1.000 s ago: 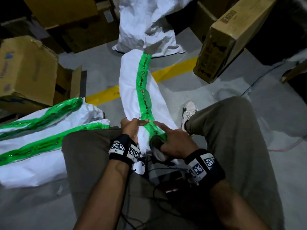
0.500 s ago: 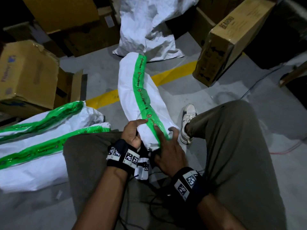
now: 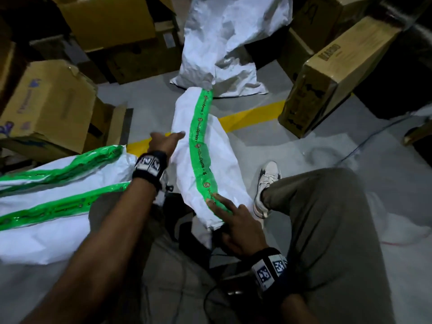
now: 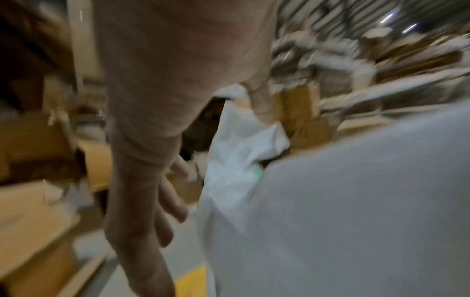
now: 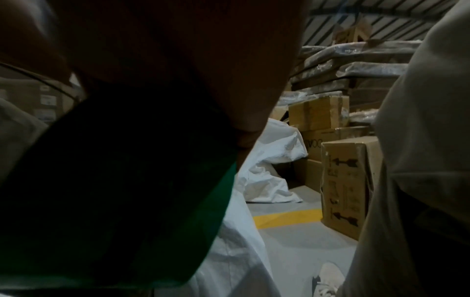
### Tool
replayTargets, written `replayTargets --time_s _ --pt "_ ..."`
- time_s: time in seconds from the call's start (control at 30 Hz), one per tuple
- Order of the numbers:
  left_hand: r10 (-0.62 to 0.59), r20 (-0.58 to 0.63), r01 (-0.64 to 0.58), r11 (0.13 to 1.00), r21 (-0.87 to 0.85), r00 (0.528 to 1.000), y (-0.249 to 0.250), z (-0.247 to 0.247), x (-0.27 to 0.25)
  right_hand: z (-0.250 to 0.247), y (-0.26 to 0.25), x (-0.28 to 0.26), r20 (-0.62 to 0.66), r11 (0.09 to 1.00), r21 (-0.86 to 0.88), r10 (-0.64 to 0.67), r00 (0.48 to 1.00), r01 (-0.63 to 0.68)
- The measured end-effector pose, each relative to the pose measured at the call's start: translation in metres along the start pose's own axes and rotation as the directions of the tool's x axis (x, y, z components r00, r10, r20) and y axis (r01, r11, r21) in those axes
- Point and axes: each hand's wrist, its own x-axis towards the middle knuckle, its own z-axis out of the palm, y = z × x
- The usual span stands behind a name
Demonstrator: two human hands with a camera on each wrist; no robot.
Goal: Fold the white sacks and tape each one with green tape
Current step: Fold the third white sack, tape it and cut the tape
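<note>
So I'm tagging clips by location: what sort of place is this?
Probably a warehouse: stacked cardboard boxes, a yellow line painted on the concrete floor, and wrapped goods piled high.

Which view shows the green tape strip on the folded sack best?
Head view: the green tape strip runs in full along the folded sack. Left wrist shows only a blurred green speck; right wrist shows a dark, close patch.

**Count from my feed**

I count four white sacks — one taped roll [image 3: 208, 160] in the middle, two taped rolls [image 3: 58, 206] at left, one loose sack [image 3: 224, 43] beyond. Two hands — left [image 3: 163, 142], right [image 3: 236, 228]. One shoe [image 3: 266, 183]. Cardboard boxes [image 3: 46, 106] — at least four.
</note>
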Motion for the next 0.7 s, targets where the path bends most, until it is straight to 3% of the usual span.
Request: replayTargets --time_s 0.13,0.33,0.57,0.7 --pt "-0.095 0.154 0.065 0.980 0.190 0.984 0.023 0.025 0.048 0.004 0.007 0.004 0.137 0.995 0.042 -0.090 0.986 0.085" --pt "-0.065 0.291 -0.108 0.835 0.539 0.954 0.014 0.058 0.071 0.007 0.010 0.016 0.257 0.989 0.093 -0.138 0.956 0.118" --pt "-0.032 0.019 0.008 0.695 0.719 0.999 0.000 0.016 0.107 0.021 -0.002 0.033 0.274 0.988 0.065 -0.149 0.950 0.137" --pt "-0.036 -0.013 0.031 0.556 0.831 0.999 -0.023 -0.010 0.125 0.025 -0.010 0.039 0.319 0.975 0.113 -0.217 0.923 0.190"
